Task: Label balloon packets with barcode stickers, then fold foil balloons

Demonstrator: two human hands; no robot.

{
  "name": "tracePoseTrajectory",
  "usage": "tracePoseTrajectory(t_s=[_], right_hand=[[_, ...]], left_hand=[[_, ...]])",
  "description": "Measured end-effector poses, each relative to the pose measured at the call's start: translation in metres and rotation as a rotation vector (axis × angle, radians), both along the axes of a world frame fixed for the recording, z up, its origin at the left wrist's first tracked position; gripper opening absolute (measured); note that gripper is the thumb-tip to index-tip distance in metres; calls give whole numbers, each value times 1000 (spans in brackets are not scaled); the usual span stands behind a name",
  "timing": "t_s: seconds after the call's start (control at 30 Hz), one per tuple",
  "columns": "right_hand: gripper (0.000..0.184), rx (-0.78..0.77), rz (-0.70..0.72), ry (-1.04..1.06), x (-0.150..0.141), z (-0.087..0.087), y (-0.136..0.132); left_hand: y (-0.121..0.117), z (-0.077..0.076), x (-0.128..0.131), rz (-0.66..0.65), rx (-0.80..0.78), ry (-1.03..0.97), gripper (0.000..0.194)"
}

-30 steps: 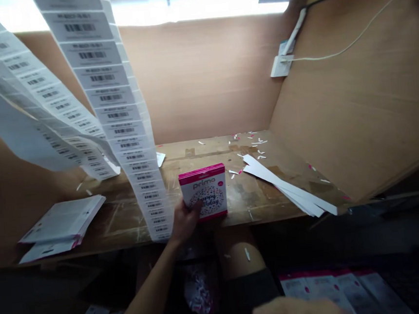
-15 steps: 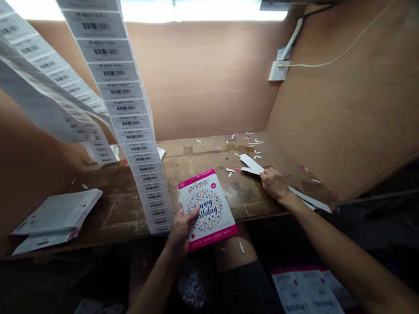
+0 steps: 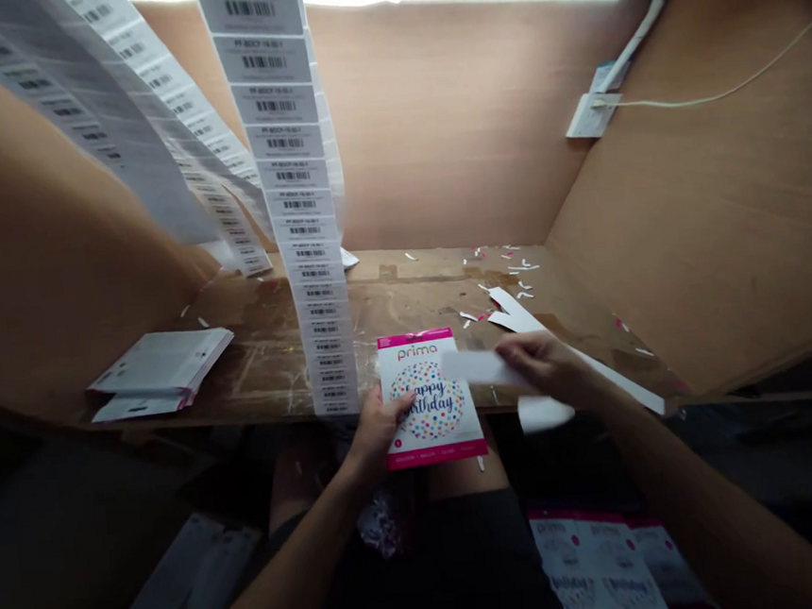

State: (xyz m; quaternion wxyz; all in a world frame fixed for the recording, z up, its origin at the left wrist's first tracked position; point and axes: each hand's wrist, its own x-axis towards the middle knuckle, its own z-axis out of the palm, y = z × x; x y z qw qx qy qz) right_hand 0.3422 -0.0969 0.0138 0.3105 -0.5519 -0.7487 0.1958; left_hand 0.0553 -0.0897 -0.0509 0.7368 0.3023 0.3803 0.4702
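My left hand (image 3: 378, 432) grips the lower left edge of a flat white and pink balloon packet (image 3: 453, 442) marked "prima" and "Happy Birthday", thumb on its front. Closed around a white paper strip (image 3: 479, 366), my right hand (image 3: 543, 365) is beside the packet, and the strip's end overlaps the packet's right side. Whether the strip touches the packet I cannot tell. Below that hand hangs another white piece (image 3: 544, 413), blurred. More white strips (image 3: 626, 382) lie on the worktop behind my right hand.
Long bands of barcode labels (image 3: 303, 200) hang down at the left, reaching the worktop (image 3: 274, 344). A stack of packets (image 3: 162, 364) lies on the left. Paper scraps (image 3: 516, 266) litter the back right. More printed packets (image 3: 599, 562) are below, at lower right.
My right hand has lifted off the worktop and come left toward the packet with a white strip in it. My left hand still holds the packet. The camera view has shifted.
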Motion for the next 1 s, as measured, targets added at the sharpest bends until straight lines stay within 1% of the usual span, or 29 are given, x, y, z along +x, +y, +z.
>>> tracePoseTrajectory(t_s=[0.03,0.07,0.1,0.17,0.27,0.33,0.4,0.47,0.5,0.53,0.57,0.6,0.67,0.73,0.77,0.8,0.87,0.93,1.0], right_hand=[[53,-85,113,6,-17,4,-6],[54,-137,178,-9,-31,5,-10],[54,-160,197,-37,-41,6,-12],[54,-170,176,-105,-53,3,-12],[49,-201,127,-239,-58,0,-10],[43,-180,51,-361,-61,-2,-12],[37,-57,-68,-486,-67,-3,-20],[42,113,-230,-530,-75,-7,-31],[48,175,-309,-501,-79,-11,-38],[51,200,-375,-429,-83,-15,-45],[51,175,-412,-309,-88,-20,-51],[50,107,-415,-138,-92,-26,-56],[47,-99,-350,312,-101,-38,-65],[48,-292,-291,747,-109,-51,-70],[50,-360,-275,906,-113,-57,-71],[52,-408,-267,1017,-116,-62,-72],[53,-461,-249,1143,-121,-68,-73],[52,-455,-236,1229,-125,-69,-74],[51,-437,-227,1304,-130,-64,-77]], left_hand=[[-3,0,1,-6,14,13,56],[-7,0,2,-6,29,25,57],[-10,1,2,-5,43,35,58],[-17,1,2,-5,74,43,58],[-26,2,0,-13,114,71,57],[-30,2,0,-2,136,105,58],[-33,2,0,22,152,127,60],[-37,4,0,55,151,122,59],[-39,6,0,68,143,116,58],[-42,7,-1,78,133,108,58],[-46,9,-1,81,121,99,58],[-49,11,-2,78,112,91,57],[-55,12,-3,56,107,77,58],[-59,11,-5,32,115,76,57],[-60,9,-6,22,116,79,57],[-61,6,-7,12,111,82,59],[-63,-2,-10,-14,72,60,62],[-65,-11,-14,-57,-16,-29,67],[-70,-20,-17,-88,-92,-111,72]])
